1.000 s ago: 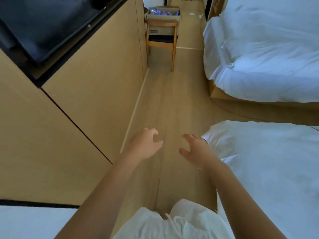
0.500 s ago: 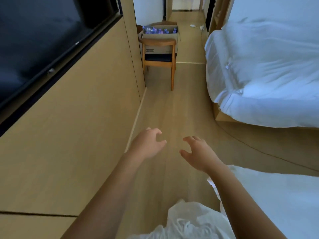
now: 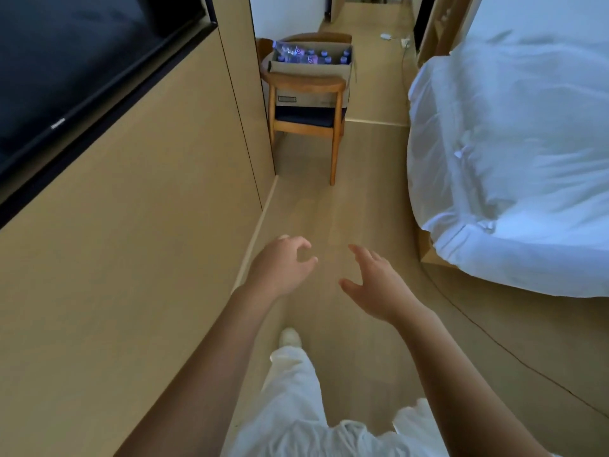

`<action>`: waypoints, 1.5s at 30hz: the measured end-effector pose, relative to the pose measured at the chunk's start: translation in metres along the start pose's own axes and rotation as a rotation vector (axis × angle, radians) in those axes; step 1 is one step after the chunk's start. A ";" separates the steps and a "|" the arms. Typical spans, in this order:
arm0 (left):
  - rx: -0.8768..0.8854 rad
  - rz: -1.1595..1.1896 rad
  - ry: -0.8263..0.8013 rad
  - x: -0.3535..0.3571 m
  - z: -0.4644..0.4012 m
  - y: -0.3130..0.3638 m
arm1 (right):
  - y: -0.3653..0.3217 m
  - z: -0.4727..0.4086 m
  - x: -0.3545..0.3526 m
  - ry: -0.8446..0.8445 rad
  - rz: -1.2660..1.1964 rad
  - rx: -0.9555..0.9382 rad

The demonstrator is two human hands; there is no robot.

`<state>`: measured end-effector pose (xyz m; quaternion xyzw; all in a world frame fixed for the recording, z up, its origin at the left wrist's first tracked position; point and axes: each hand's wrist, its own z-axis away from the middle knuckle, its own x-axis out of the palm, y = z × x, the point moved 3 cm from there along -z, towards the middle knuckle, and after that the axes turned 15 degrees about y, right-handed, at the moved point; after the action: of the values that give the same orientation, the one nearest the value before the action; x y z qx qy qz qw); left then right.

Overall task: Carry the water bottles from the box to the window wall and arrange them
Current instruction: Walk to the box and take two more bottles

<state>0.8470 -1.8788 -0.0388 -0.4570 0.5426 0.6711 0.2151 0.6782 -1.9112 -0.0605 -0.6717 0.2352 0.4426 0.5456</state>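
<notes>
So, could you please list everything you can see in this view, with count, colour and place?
cardboard box: one, brown, on the chair seat, far centre
water bottles: several, clear with purple caps, in the box; exact count unclear
chair: one, wooden with dark seat, beside the wall's end
television: one, black, on the left wall
wall panel: tan, along the left
bed: one, white bedding, on the right
floor: light wood, centre aisle
small white items with cable: on the far floor, too small to identify
trousers: white, bottom centre
shoe: one visible, white
left hand: empty, fingers loosely curled
right hand: empty, fingers spread
</notes>
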 end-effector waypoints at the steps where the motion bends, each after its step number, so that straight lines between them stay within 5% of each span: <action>1: 0.004 0.007 0.002 0.001 -0.021 0.000 | -0.001 -0.020 0.003 0.002 -0.007 -0.006; 24: 0.010 -0.004 -0.029 0.010 -0.494 -0.027 | -0.010 -0.490 0.023 -0.044 0.144 0.017; 35: -0.008 0.033 0.080 0.013 -0.750 0.018 | 0.016 -0.765 -0.005 -0.071 0.147 -0.014; 45: -0.040 0.034 0.062 0.043 -0.907 0.029 | 0.048 -0.913 -0.002 -0.117 0.091 0.017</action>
<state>1.1483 -2.7355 -0.0538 -0.4725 0.5433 0.6709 0.1775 0.9474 -2.7845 -0.0718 -0.6285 0.2369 0.5034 0.5436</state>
